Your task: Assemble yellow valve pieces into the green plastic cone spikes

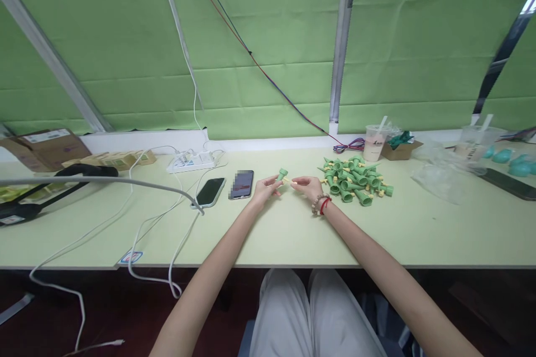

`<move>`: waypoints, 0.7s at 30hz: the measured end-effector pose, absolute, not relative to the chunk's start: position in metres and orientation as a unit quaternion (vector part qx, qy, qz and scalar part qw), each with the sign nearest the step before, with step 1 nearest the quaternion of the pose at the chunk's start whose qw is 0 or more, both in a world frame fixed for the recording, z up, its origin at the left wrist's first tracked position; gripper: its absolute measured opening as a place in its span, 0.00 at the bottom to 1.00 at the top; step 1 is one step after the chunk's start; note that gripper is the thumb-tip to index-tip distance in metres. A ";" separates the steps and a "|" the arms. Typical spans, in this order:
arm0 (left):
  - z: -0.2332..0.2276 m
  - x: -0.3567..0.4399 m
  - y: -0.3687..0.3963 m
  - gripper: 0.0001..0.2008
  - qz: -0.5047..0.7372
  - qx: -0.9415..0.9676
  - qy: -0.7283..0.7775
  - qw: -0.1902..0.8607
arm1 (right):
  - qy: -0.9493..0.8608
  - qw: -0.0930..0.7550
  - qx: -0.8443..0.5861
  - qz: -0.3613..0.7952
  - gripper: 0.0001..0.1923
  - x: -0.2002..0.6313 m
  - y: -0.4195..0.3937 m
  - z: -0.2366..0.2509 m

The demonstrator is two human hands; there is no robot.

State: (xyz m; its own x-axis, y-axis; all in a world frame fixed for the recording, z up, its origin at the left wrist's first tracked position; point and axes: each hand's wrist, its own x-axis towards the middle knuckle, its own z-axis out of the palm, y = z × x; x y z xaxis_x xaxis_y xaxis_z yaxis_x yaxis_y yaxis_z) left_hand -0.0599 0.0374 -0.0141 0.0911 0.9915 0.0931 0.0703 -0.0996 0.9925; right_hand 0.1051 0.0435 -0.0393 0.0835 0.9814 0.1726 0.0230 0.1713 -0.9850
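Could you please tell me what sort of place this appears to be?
Probably a small workshop or workroom: a heap of green cone-shaped parts lies on a long table, with a power strip towards the table's back edge.

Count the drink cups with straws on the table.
2. One cup stands behind the right part of the pile of green parts, beside the small cardboard box. The second cup is farther right, amid clear plastic; more could be hidden there.

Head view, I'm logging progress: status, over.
Left hand: holding green conical plastic piece. Right hand: fingers at small yellow part, grip unclear. Nothing blocking; similar pieces piled rightward.
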 end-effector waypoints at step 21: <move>-0.019 -0.057 0.039 0.26 0.500 0.536 0.398 0.551 | -0.572 0.579 -0.411 0.411 0.20 0.102 0.036 -0.026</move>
State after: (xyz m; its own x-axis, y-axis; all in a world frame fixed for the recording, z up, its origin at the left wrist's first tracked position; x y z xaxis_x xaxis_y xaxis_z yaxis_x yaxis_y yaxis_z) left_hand -0.0572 0.0391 -0.0191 0.1831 0.9783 0.0965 -0.1236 -0.0745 0.9895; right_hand 0.1016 0.0364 -0.0261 0.0073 0.9461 0.3237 -0.0058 0.3238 -0.9461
